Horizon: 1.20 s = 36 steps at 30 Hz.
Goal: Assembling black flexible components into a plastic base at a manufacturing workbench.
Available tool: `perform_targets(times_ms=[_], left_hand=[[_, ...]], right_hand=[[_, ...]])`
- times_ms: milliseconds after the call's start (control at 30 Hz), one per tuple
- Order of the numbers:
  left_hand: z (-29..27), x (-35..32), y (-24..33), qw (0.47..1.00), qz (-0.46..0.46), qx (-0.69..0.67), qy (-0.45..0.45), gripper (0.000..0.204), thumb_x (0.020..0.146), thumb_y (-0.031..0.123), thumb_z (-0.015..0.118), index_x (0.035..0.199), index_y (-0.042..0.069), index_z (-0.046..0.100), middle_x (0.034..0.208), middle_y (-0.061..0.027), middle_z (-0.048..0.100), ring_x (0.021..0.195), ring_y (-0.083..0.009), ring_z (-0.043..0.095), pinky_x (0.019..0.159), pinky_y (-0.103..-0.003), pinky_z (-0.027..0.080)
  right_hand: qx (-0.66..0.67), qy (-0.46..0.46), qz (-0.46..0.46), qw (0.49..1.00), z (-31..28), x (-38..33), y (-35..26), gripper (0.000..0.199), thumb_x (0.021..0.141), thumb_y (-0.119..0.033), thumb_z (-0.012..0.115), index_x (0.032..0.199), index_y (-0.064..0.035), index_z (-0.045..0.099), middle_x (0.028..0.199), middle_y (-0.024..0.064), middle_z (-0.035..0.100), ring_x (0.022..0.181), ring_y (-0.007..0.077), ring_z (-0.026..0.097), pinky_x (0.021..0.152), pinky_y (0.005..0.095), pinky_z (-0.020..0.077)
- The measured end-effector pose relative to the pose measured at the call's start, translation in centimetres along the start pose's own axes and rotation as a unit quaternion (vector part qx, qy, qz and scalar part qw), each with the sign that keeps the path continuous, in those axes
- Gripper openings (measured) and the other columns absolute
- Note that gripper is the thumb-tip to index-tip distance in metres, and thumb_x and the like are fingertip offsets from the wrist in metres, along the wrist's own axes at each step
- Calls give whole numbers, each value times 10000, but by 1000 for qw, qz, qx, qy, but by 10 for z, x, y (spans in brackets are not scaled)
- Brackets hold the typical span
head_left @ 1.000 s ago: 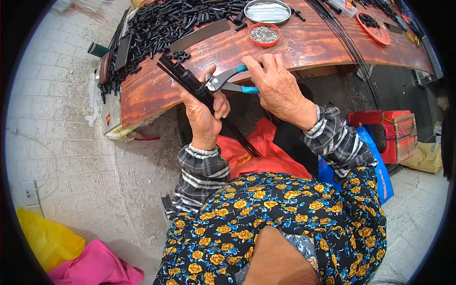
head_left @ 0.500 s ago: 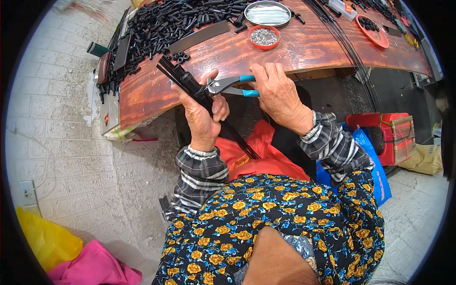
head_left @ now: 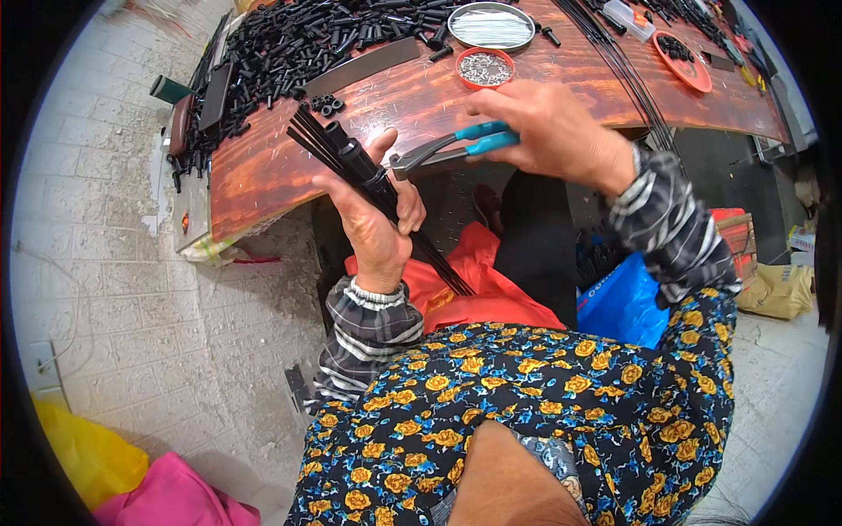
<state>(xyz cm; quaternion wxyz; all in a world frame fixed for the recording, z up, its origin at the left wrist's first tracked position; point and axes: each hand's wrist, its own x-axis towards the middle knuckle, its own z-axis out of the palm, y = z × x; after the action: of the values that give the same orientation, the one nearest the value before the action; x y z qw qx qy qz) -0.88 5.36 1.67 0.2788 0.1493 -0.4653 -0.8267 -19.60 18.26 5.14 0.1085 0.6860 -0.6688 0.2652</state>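
Plier work at a bundle of thin black rods (head_left: 384,200), seen from above. The left hand (head_left: 373,232) holds the bundle slantwise at the front of the wooden table (head_left: 263,188), its thumb along one side and its fingers curled round the other; the digits are bent only as far as the rods' thickness allows. A black fitting (head_left: 353,158) lies among the rods just above this grip, and their lower ends reach the red cloth (head_left: 495,307) over the lap. The right hand (head_left: 561,131), slightly blurred, has its fingers wrapped loosely about the teal handles of the pliers (head_left: 427,151); the handles stand apart, and the jaws are close beside the fitting, though whether they touch it cannot be told. For sound work, the left grip should probably be firm enough that neither rods nor fitting turn under the tool, with its fingertips drawn clear of the jaws, since one finger lies very near them. The jaws are best set squarely on the chosen spot before the handles are squeezed, and the squeeze made evenly; a tilted bite could slip or mark the neighbouring rods
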Motion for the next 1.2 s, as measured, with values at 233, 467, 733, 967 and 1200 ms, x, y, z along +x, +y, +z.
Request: perform_targets(times_ms=[233,467,733,967,1200], left_hand=[[-1,-10,-1,996,0,20,-87,532,802,144,735,1247,-39,507,566,45,443,431,-44,385,403,-215,293],[-3,-3,-2,999,5,-19,-40,531,773,126,757,1224,-37,529,593,39,460,444,-45,387,416,-214,301],[0,-10,-4,993,17,46,-107,544,800,224,720,1203,-59,490,507,43,345,408,-62,329,405,-234,276],[-2,-5,0,996,-1,52,-74,532,818,188,693,1228,-70,475,499,37,353,401,-67,313,405,-242,272],[0,-7,-7,992,-18,-41,-122,529,736,146,750,1176,-73,553,583,37,483,451,-35,402,419,-205,299]], right_hand=[[512,-530,258,624,-16,4,7,502,647,-195,805,1014,52,568,722,79,599,573,124,582,472,265,432],[-134,-22,-18,991,-23,-3,-30,423,603,-53,596,1020,-1,542,842,146,514,752,329,546,616,424,434],[541,-539,308,568,-27,-4,-12,392,721,-228,706,967,52,587,640,80,561,630,177,593,543,328,437],[-148,7,-47,988,-38,-5,-37,388,674,-71,552,1055,-1,533,700,148,510,638,362,521,593,427,430],[513,-553,314,576,-27,-14,-6,503,757,-337,704,1052,49,573,793,76,604,621,119,591,497,280,436]])
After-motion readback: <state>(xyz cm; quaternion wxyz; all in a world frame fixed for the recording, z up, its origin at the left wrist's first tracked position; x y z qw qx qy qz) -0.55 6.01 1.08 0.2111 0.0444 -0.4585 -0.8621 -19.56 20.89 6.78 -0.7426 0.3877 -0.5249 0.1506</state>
